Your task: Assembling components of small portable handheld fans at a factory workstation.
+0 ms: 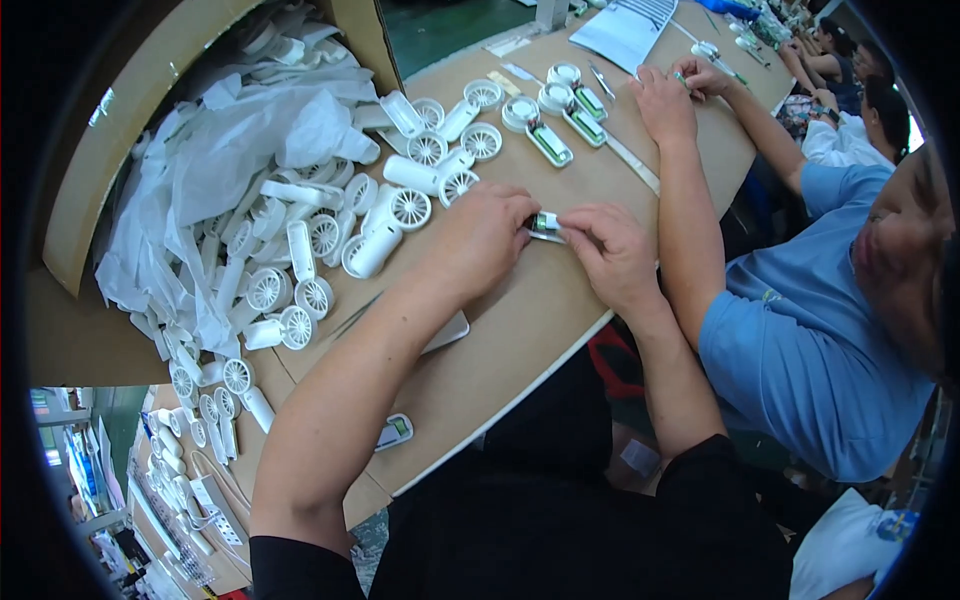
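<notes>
A small white fan-handle housing (545,236) with a green and dark part inside is held low over the brown tabletop. My left hand (488,238) grips its left end, the fingers curled and partly hiding it. At the opposite end, my right hand (610,248) pinches the housing between thumb and fingers. Metal tweezers (356,315) lie beside my left forearm. Partly covered by that forearm are a white shell piece (447,333) and another housing with a green part (396,431).
A cardboard box (120,150) on the left spills white fan shells (377,250) and thin wrapping sheets (260,150) onto the table. Fan bodies with green parts (549,143) lie beyond my hands. A co-worker's hands (668,105) work at the right. A power strip (215,508) sits lower left.
</notes>
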`<state>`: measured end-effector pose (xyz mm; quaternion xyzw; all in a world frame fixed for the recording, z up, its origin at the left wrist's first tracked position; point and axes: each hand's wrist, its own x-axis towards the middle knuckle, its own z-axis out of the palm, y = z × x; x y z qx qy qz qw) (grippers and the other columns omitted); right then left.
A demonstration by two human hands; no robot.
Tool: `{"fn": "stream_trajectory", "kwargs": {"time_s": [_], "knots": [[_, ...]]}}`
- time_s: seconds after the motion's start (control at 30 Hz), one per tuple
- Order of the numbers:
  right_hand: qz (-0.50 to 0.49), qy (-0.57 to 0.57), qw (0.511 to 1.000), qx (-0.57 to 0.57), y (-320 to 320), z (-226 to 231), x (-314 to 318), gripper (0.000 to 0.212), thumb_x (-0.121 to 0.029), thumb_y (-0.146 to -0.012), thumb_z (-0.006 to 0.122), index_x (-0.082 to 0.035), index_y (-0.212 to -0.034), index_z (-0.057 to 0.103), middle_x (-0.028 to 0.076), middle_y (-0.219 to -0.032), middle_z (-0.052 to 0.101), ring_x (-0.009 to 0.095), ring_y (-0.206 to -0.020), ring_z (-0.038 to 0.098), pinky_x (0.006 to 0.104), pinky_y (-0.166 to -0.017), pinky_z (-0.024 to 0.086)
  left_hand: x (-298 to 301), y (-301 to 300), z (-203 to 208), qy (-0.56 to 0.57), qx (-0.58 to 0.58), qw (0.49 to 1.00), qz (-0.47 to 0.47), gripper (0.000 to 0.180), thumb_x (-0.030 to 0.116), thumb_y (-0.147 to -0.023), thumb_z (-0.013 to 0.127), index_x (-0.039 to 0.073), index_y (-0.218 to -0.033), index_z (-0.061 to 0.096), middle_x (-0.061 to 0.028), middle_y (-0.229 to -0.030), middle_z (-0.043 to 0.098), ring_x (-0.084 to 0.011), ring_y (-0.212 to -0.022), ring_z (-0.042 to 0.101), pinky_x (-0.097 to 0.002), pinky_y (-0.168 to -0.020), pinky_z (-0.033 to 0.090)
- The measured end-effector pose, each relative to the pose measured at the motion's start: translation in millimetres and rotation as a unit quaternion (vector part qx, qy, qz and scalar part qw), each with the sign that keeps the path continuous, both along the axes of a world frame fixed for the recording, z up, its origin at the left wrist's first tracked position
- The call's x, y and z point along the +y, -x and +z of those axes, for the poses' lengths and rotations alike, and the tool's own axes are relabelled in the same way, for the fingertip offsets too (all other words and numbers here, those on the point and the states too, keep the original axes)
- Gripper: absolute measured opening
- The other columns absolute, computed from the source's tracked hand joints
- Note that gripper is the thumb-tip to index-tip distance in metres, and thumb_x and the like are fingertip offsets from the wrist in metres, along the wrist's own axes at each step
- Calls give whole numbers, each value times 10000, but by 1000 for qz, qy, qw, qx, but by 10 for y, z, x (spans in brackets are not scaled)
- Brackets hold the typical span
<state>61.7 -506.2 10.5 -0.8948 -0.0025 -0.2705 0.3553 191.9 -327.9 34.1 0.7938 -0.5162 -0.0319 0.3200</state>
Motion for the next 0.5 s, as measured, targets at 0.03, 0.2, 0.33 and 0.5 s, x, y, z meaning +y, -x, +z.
{"fn": "stream_trajectory", "kwargs": {"time_s": [0.03, 0.2, 0.33, 0.5], "knots": [[-2, 4, 1000, 5, 4, 4, 0, 154, 19, -877, 745, -23, -1025, 752, 57, -1036, 754, 213, -922, 644, 321, -832, 517, -4, -3, 7, -8, 1, 1000, -3, 182, 82, -872, 701, 50, -1044, 751, -96, -1067, 737, -326, -1031, 649, -411, -931, 524], [-6, 31, 999, -20, -4, 44, 11, 129, 6, -864, 752, -26, -989, 753, 57, -1018, 754, 230, -903, 647, 332, -821, 522, -2, -11, 106, -34, -8, 999, -3, 204, 80, -877, 716, 48, -1076, 747, -93, -1120, 737, -322, -1046, 653, -406, -943, 533], [-7, 43, 998, -43, -9, 30, 30, 115, -3, -855, 753, -28, -967, 750, 60, -1006, 746, 248, -878, 647, 343, -809, 526, -2, 25, 86, -35, -10, 999, 8, 209, 85, -888, 721, 45, -1091, 743, -96, -1146, 736, -319, -1046, 653, -404, -947, 537], [-9, 20, 999, -27, 25, 31, 71, 128, 2, -862, 748, -25, -987, 746, 63, -1029, 729, 244, -885, 644, 335, -803, 521, 12, 60, 33, 1, -27, 999, 23, 144, 111, -904, 691, 42, -1017, 747, -111, -1065, 738, -319, -1019, 642, -405, -938, 525]]}}
